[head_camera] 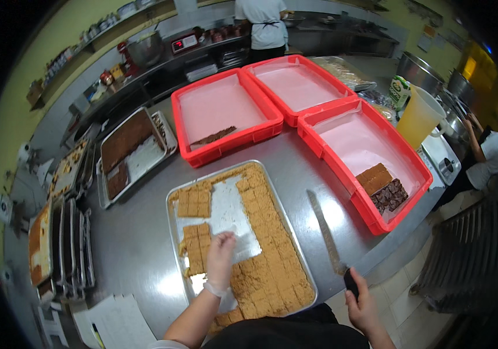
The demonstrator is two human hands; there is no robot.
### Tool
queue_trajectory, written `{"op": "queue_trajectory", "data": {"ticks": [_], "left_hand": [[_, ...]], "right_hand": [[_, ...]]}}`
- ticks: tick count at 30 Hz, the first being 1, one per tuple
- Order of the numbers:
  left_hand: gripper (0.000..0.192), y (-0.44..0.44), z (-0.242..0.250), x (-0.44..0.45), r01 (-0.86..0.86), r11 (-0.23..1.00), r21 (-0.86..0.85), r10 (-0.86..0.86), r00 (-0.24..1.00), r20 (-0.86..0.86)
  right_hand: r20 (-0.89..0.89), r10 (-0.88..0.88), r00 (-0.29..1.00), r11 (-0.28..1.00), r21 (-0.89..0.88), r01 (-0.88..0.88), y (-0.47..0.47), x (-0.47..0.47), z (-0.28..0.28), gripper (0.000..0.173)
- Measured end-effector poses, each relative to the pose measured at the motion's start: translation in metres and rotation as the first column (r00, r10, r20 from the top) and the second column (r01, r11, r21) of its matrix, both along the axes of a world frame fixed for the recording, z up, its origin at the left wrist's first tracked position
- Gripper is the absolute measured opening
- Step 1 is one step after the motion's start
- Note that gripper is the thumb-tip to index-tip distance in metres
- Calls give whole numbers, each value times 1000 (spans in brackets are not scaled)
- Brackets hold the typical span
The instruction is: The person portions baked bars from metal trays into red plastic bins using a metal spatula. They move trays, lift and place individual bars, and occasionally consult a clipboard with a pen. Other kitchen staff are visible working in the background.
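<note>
My left hand, in a clear plastic glove, is over the left part of a metal sheet tray of golden crumb-topped bars. Its fingers are bunched beside a cut block of bars; whether they pinch anything cannot be told. Another cut block lies farther up the tray, near bare metal. My right hand, at the table's front edge, holds the black handle of a long spatula or knife, whose crumb-smeared blade extends over the steel table, right of the tray.
Red plastic crates lined with paper stand beyond the tray; the right one holds brown slabs. A tray of chocolate cake and stacked trays are at left. A pitcher stands at right. Two other people are farther off; a rack stands lower right.
</note>
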State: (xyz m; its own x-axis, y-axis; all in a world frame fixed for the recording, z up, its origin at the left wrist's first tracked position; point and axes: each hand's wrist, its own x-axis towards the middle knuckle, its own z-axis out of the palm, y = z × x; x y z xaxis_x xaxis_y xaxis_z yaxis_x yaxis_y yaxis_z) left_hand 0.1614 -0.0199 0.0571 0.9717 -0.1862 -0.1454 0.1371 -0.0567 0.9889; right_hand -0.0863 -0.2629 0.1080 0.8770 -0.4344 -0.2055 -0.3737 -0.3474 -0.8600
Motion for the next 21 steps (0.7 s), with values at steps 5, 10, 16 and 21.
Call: {"op": "queue_trajectory", "data": {"ticks": [5, 10, 16, 21], "left_hand": [[53, -28, 6, -104, 199, 684, 702, -598, 704, 382], [66, -41, 5, -137, -53, 491, 869, -611, 691, 387], [58, -2, -2, -146, -231, 289, 929, -679, 635, 369], [57, 42, -2, -146, -292, 208, 933, -393, 849, 353]], "right_hand": [[-28, 139, 990, 987, -73, -141, -29, 30, 2, 51], [114, 308, 945, 946, -139, -291, -42, 73, -15, 51], [66, 450, 890, 877, -218, -428, -82, 106, -10, 53], [-11, 537, 843, 811, -269, -520, -96, 131, -9, 53]]}}
